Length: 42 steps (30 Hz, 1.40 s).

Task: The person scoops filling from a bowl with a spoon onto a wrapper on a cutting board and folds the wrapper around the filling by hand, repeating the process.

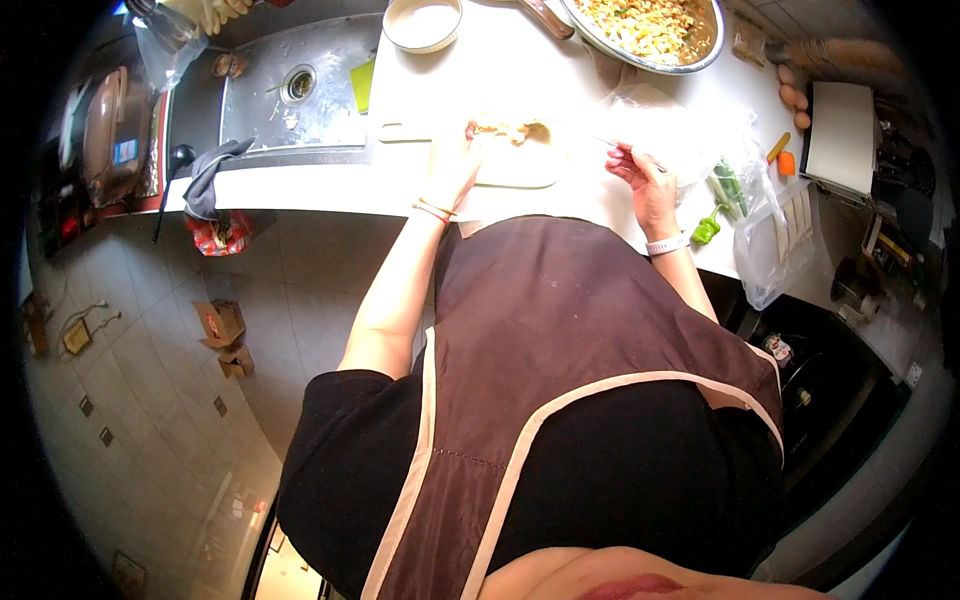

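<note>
My left hand point(456, 165) is closed at the near edge of the white counter, its fingers washed out by glare. It holds the left end of a pale wrapper with brownish filling point(512, 131) over a white cutting board point(520, 181). To the right, my right hand point(645, 185) has its fingers pinched on a thin utensil point(604, 140), whose shaft fades into the glare toward the wrapper. A large metal bowl of chopped filling point(645, 30) stands beyond. Nearby lies a knife with a brown handle point(547, 18). A white bowl point(422, 24) sits at the back left.
A metal sink point(335, 95) is on the left, with a grey cloth point(210, 180) over the counter edge. Right of my right hand are green peppers point(707, 228), clear plastic bags point(765, 245), an orange carrot piece point(787, 163) and several eggs point(790, 93).
</note>
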Each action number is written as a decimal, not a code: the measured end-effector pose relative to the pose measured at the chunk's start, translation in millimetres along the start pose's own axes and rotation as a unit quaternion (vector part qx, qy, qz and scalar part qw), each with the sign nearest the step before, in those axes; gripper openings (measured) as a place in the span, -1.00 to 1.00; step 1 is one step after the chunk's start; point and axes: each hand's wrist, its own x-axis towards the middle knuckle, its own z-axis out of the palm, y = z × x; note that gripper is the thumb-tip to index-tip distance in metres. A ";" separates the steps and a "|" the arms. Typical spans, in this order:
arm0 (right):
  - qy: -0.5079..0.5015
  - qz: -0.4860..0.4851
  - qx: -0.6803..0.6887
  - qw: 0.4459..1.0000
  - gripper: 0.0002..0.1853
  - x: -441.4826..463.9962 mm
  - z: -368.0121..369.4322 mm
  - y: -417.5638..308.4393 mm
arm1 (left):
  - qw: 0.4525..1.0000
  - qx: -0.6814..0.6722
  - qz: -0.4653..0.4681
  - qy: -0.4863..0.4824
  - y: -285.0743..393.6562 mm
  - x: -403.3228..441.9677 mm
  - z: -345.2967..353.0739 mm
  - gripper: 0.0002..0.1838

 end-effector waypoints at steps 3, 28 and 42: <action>0.000 -0.020 0.019 1.000 -0.66 -0.3 11.6 -4.8 | 1.000 -0.006 -0.001 -0.009 -0.4 -0.8 -0.1 -0.76; -0.065 -0.015 -0.013 0.998 -0.68 15.7 40.0 3.4 | 1.000 0.015 -0.017 -0.007 -0.4 -6.6 -4.3 -0.64; -0.024 -0.024 -0.036 0.999 -0.67 -0.7 8.8 -2.2 | 0.999 0.020 -0.011 -0.023 -2.6 -4.3 -2.5 -0.68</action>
